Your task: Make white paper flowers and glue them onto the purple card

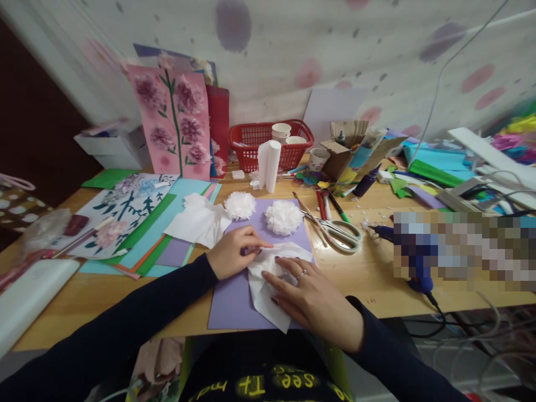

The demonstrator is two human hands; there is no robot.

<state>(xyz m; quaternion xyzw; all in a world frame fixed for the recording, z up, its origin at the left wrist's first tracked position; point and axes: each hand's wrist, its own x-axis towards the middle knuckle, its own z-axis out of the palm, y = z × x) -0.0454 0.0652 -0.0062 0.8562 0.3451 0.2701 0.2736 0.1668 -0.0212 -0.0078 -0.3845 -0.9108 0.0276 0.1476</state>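
Observation:
A crinkled white tissue sheet (268,301) lies on a purple sheet of card (228,304) in front of me. At the tissue's upper left edge, my left hand (235,252) has thumb and index finger closed on it. My right hand (312,296), with a ring on one finger, rests flat on the tissue with fingers spread. Just beyond the hands sit two fluffy white paper flowers, one (283,218) on the card and another (240,206) to its left. More white tissue (201,220) lies left of the flowers.
Scissors (341,235), a brush and markers lie right of the card. Farther right is a blue glue gun (421,254) with its cord. Behind stand a white paper roll (273,166) and a red basket (245,151) with cups. Coloured papers (167,254) and flower pictures are at left.

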